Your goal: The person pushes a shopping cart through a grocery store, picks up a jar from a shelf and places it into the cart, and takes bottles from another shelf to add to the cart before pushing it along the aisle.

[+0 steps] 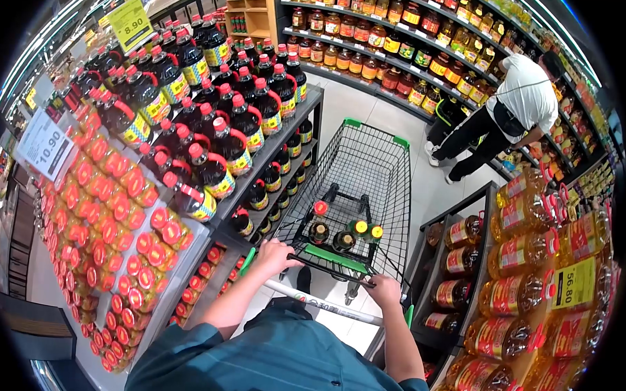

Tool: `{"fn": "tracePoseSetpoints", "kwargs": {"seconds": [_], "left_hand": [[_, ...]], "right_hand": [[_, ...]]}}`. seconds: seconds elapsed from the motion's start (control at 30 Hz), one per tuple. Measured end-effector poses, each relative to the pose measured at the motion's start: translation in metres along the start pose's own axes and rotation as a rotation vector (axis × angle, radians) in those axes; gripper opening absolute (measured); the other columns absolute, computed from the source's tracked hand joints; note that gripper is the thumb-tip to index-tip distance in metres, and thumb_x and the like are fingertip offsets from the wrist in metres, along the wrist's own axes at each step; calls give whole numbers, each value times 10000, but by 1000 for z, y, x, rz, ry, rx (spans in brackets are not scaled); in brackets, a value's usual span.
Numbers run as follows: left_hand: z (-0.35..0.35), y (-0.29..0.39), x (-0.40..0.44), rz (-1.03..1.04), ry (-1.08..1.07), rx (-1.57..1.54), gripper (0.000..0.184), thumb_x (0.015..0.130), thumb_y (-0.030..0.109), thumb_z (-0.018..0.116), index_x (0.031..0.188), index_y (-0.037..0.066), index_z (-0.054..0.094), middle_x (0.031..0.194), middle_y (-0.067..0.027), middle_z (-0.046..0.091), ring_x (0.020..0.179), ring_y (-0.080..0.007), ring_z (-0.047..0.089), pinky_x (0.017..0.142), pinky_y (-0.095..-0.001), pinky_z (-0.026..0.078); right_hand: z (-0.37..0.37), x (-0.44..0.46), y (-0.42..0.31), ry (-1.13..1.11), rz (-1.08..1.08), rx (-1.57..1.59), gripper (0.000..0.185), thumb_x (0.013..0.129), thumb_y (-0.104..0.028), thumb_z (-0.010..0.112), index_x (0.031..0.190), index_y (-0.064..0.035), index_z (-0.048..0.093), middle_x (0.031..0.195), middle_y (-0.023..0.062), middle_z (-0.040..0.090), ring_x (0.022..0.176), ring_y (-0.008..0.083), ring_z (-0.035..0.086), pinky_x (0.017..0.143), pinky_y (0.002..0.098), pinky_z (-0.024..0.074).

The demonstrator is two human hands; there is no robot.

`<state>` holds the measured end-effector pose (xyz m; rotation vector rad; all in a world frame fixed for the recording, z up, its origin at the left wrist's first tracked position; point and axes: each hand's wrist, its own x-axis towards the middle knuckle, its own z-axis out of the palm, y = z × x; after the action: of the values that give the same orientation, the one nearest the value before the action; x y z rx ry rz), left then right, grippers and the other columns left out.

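Observation:
A black wire shopping cart (396, 191) with green corner pieces stands in front of me. My left hand (275, 257) is closed on the left of its near end, fingers curled over the dark rim. On the right of the same end, my right hand (384, 292) is closed too, its fingers partly hidden. A pale handle bar (326, 306) with printed lettering crosses close to my body. Several dark bottles (344, 241) with yellow, dark and red caps stand in the near part of the basket.
Dark red-capped bottles (217, 166) and red-lidded jars (142, 242) fill the left display. Large oil bottles (501, 338) crowd the right stand. Ahead, a person (527, 89) in a white shirt bends beside shelves of bottles (373, 39). Tiled floor (382, 101) lies between the displays.

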<state>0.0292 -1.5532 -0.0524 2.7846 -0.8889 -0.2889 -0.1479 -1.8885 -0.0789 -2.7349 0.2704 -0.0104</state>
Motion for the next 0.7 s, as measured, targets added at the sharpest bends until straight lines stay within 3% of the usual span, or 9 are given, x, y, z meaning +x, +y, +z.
{"fn": "tracePoseSetpoints", "kwargs": {"seconds": [0.03, 0.13, 0.27, 0.33, 0.47, 0.53, 0.57, 0.6, 0.7], "left_hand": [[-1, -1, 13, -12, -34, -18, 520, 759, 670, 730, 961, 196, 798, 922, -16, 741, 1035, -246, 623, 947, -451, 443], [-8, -1, 48, -32, -57, 11, 532, 770, 685, 711, 965, 196, 795, 944, -14, 741, 1046, -241, 622, 954, -450, 445], [-12, 0, 96, -41, -71, 41, 510, 762, 671, 731, 943, 199, 796, 934, -1, 740, 1019, -237, 626, 930, -457, 443], [-14, 3, 117, -38, -64, 22, 513, 789, 665, 714, 969, 190, 791, 934, -15, 737, 1021, -243, 628, 950, -460, 440], [-19, 7, 161, -33, -43, 2, 533, 804, 657, 705, 975, 158, 781, 933, -41, 736, 1024, -259, 628, 953, -493, 440], [-21, 10, 182, -49, -51, -15, 538, 804, 659, 704, 981, 157, 779, 942, -48, 735, 1028, -264, 627, 946, -493, 443], [-13, 8, 193, -46, -2, -41, 580, 783, 702, 688, 904, 142, 781, 913, -68, 746, 1025, -264, 615, 912, -474, 421], [-24, 14, 204, -74, -65, -8, 553, 803, 668, 699, 1002, 159, 777, 964, -53, 732, 1034, -266, 631, 928, -475, 447], [-28, 18, 239, -95, -98, 12, 564, 810, 680, 687, 1020, 165, 780, 971, -57, 731, 1044, -255, 639, 907, -456, 444]], "right_hand": [[0, 11, 5, 12, -14, -1, 302, 802, -405, 785, 772, -106, 766, 792, 76, 717, 732, 326, 692, 672, 429, 558], [-5, 46, 16, -31, 9, -30, 249, 798, -352, 785, 782, -104, 764, 810, 67, 721, 754, 320, 697, 694, 426, 563], [8, 100, 56, -290, 51, -213, 161, 831, -237, 691, 947, -170, 781, 1106, 59, 716, 982, 293, 690, 805, 409, 575], [-4, 123, 58, -314, 126, -279, 257, 844, -163, 602, 1005, -226, 792, 1240, 62, 676, 1085, 312, 668, 920, 427, 564], [-24, 175, 63, -420, 346, -236, 320, 855, -153, 606, 1079, -287, 792, 1181, 75, 716, 1116, 299, 672, 945, 419, 555], [-27, 197, 75, -391, 341, -195, 327, 847, -146, 609, 1079, -284, 795, 1172, 76, 725, 1097, 300, 680, 945, 412, 552], [-27, 208, 82, -380, 342, -195, 332, 841, -134, 608, 1072, -278, 798, 1167, 79, 727, 1099, 299, 679, 945, 410, 549], [-31, 220, 85, -374, 348, -189, 342, 834, -127, 611, 1074, -282, 799, 1146, 90, 732, 1095, 302, 680, 947, 411, 547], [-41, 255, 98, -380, 374, -170, 354, 822, -124, 614, 1077, -286, 799, 1105, 101, 740, 1069, 308, 688, 929, 416, 555]]}}
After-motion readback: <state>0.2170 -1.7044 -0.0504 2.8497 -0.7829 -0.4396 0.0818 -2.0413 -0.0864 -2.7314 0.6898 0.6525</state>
